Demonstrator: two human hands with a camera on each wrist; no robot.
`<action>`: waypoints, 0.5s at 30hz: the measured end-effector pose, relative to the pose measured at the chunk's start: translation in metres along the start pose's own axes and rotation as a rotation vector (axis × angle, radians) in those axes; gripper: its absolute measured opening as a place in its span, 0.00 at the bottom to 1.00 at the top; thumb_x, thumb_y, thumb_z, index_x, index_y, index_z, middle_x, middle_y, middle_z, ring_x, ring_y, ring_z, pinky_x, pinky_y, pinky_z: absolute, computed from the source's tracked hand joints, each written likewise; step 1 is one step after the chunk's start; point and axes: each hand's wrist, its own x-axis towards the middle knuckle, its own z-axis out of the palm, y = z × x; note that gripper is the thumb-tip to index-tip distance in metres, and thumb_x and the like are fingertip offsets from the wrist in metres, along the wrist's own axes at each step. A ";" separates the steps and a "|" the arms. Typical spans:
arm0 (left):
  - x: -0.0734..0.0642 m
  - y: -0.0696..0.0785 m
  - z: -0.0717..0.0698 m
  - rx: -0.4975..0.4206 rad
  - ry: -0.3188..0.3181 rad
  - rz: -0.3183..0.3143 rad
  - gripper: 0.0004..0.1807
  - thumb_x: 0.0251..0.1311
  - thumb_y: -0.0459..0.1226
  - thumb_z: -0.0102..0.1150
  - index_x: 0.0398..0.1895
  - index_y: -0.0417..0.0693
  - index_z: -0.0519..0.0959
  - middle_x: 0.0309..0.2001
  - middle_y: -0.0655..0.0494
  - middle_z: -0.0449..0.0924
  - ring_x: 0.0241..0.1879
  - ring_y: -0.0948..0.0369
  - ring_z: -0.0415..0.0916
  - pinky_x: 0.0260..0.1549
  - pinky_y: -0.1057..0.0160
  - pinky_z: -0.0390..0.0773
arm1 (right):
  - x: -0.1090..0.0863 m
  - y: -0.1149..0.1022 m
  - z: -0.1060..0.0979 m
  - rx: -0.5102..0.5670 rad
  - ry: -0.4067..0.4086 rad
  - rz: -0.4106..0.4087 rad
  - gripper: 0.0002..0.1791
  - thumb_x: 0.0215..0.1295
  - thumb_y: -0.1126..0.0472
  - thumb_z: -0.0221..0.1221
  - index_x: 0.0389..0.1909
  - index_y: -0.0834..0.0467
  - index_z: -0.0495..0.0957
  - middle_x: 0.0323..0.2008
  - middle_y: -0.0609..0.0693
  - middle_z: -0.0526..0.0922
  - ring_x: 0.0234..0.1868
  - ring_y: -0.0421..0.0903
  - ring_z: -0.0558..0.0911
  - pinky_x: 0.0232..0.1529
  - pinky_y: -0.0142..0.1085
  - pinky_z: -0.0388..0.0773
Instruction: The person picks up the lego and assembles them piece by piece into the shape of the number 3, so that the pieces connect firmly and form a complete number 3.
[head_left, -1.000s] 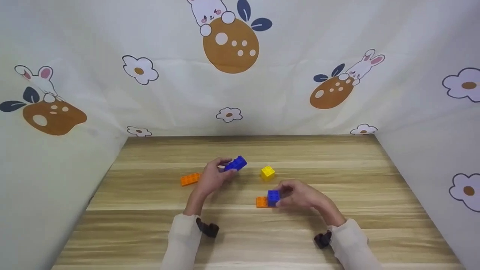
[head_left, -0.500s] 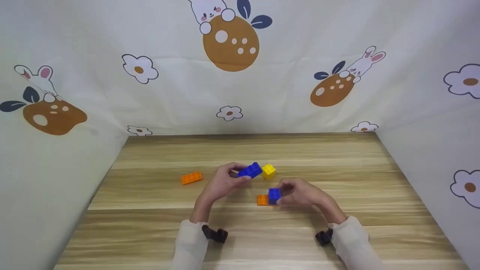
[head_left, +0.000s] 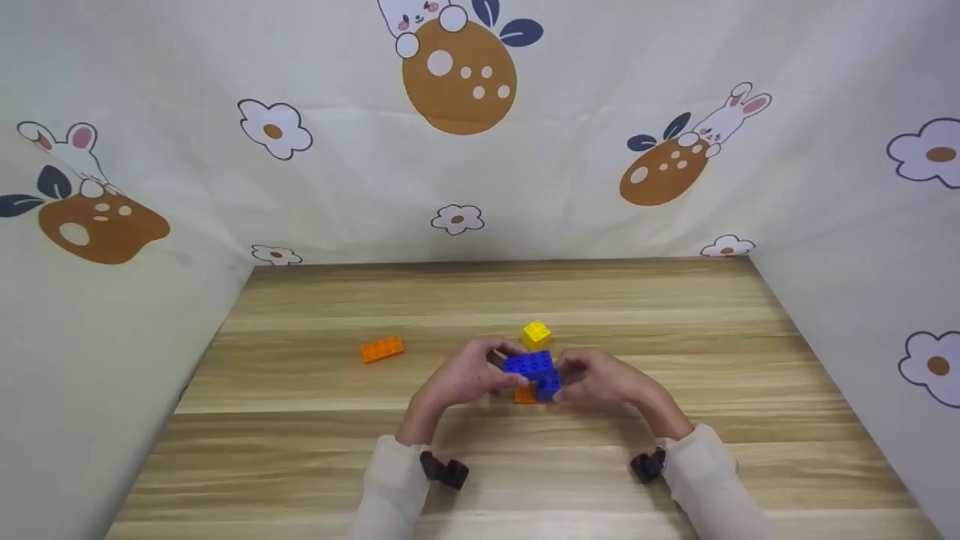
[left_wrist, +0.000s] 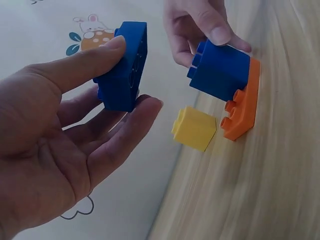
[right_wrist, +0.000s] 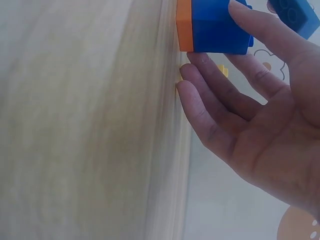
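My left hand (head_left: 469, 373) pinches a long blue toy brick (left_wrist: 125, 67) between thumb and fingers and holds it up off the table. In the head view that brick overlaps the back of a square blue brick (head_left: 548, 386), but the left wrist view shows a gap between them. The square blue brick sits on one end of a flat orange brick (left_wrist: 244, 112), whose other studs are bare. My right hand (head_left: 604, 377) grips the square brick from the right side, thumb on one face. Just behind stands a small yellow brick (head_left: 536, 335), touched by neither hand.
A second flat orange brick (head_left: 382, 349) lies by itself on the wooden table (head_left: 300, 450), to the left of my hands. Patterned cloth (head_left: 337, 187) walls off the back and both sides.
The left hand has carried the long blue brick rightward and toward me, from left of the yellow brick to above the flat orange one. The right hand has kept its grip in place.
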 end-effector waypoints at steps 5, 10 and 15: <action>0.007 -0.001 0.009 0.026 -0.018 0.006 0.19 0.58 0.43 0.71 0.53 0.54 0.81 0.51 0.53 0.81 0.48 0.54 0.77 0.44 0.60 0.82 | 0.001 -0.001 -0.003 -0.016 -0.008 0.010 0.17 0.56 0.58 0.72 0.45 0.57 0.81 0.44 0.53 0.86 0.46 0.48 0.82 0.54 0.46 0.79; 0.012 -0.005 0.015 0.054 -0.018 0.007 0.18 0.58 0.42 0.71 0.52 0.55 0.80 0.51 0.53 0.81 0.46 0.56 0.77 0.46 0.60 0.80 | 0.002 -0.003 -0.003 -0.026 0.007 0.001 0.15 0.55 0.59 0.73 0.39 0.57 0.79 0.41 0.53 0.85 0.43 0.47 0.80 0.50 0.42 0.77; 0.014 -0.013 0.017 0.038 -0.022 -0.012 0.17 0.59 0.41 0.70 0.51 0.56 0.81 0.51 0.54 0.81 0.41 0.59 0.77 0.37 0.58 0.83 | 0.001 -0.003 -0.001 0.019 -0.002 0.013 0.14 0.55 0.60 0.73 0.39 0.58 0.80 0.43 0.54 0.86 0.44 0.47 0.81 0.52 0.42 0.78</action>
